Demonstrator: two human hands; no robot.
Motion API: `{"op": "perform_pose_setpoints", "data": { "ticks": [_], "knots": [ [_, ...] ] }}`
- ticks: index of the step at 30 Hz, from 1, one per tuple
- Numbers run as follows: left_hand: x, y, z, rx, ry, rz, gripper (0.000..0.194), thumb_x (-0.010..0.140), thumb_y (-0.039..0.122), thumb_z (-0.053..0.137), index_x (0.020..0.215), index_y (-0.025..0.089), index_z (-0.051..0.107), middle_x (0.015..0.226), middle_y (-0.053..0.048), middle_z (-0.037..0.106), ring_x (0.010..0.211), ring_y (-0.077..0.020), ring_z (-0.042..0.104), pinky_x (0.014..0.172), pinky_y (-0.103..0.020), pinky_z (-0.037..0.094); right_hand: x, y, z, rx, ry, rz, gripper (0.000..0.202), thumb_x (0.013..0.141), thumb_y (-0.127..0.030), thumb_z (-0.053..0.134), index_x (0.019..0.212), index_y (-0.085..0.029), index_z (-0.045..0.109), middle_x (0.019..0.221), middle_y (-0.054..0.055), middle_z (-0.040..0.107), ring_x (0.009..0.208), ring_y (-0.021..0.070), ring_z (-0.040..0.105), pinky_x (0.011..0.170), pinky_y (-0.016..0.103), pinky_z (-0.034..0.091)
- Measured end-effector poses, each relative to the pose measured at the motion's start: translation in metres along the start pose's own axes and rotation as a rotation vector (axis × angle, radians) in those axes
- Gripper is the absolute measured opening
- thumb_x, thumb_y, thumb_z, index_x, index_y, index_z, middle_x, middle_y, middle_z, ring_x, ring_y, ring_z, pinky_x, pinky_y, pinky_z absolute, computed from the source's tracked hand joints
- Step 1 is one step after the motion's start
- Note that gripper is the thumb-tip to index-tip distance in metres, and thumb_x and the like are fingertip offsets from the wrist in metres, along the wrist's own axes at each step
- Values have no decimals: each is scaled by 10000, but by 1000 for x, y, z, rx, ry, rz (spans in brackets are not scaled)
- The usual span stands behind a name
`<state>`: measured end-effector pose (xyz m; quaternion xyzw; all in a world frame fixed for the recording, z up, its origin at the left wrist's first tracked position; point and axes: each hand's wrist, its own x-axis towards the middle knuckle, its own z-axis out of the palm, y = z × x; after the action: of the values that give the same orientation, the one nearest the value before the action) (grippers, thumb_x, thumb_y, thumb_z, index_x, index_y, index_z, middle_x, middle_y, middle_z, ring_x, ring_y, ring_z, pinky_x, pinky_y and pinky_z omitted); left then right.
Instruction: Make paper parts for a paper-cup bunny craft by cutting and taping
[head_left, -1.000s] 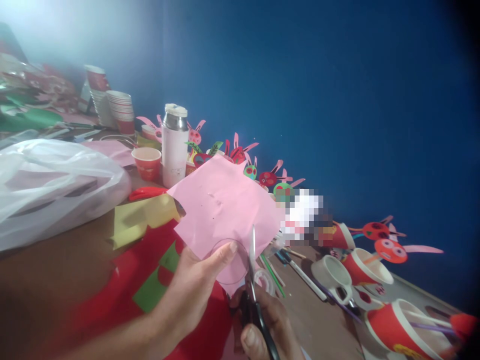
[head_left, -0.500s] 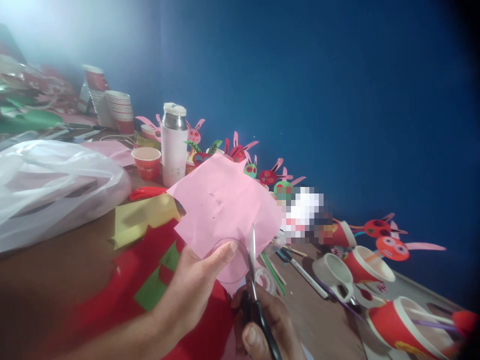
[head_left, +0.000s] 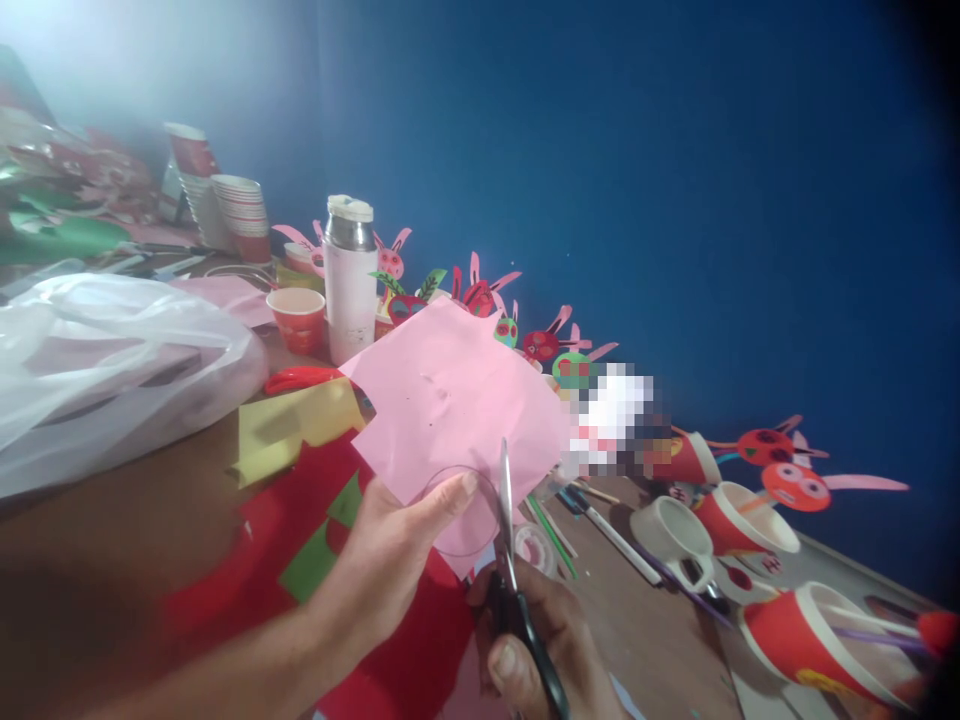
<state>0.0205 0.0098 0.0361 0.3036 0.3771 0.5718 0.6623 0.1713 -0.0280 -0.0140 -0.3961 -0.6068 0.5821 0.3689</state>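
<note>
My left hand (head_left: 409, 535) pinches a sheet of pink paper (head_left: 457, 400) near its lower corner, thumb on top and fingers hidden behind. Under the thumb a drawn circle outline shows on the paper. A notch is cut into the sheet's left edge. My right hand (head_left: 536, 640) grips black-handled scissors (head_left: 508, 570), their blades pointing up against the paper just right of the circle. Below lie red paper (head_left: 420, 650), a green paper piece (head_left: 309, 562) and a yellow paper piece (head_left: 296, 425).
A white plastic bag (head_left: 112, 380) lies at left. Behind stand a white flask (head_left: 351, 290), a red paper cup (head_left: 297, 320) and stacked cups (head_left: 241, 215). On the right are a white mug (head_left: 671, 535), a marker (head_left: 619, 535) and red cups (head_left: 795, 630) with paper figures. A blue wall rises behind.
The view has shifted slightly, so the table things sit a little higher and further right. Both hands keep their hold; the scissors stay at the paper's right side with little visible change.
</note>
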Motion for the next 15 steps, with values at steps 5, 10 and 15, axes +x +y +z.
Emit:
{"op": "perform_pose_setpoints", "data": {
  "ticks": [5, 10, 15],
  "knots": [
    [-2, 2, -1, 39, -38, 25, 152, 758, 283, 651, 799, 144, 696, 783, -45, 679, 705, -186, 625, 692, -301, 508, -1, -4, 3, 7, 47, 9, 491, 703, -625, 590, 916, -185, 551, 575, -40, 399, 499, 100, 343, 450, 231, 272],
    [-2, 5, -2, 72, -72, 10, 139, 764, 291, 648, 776, 153, 662, 764, -32, 652, 729, -183, 613, 713, -299, 494, -1, -7, 1, -22, 81, -32, 478, 702, -608, 602, 917, -182, 573, 646, 4, 477, 536, 123, 407, 474, 243, 355],
    [-1, 7, -1, 93, -69, 15, 138, 750, 294, 652, 744, 156, 664, 716, -28, 649, 678, -179, 609, 686, -293, 496, -1, -8, 0, -33, 85, -26, 457, 709, -597, 602, 904, -184, 576, 607, -8, 466, 495, 117, 414, 440, 232, 354]
  ]
}}
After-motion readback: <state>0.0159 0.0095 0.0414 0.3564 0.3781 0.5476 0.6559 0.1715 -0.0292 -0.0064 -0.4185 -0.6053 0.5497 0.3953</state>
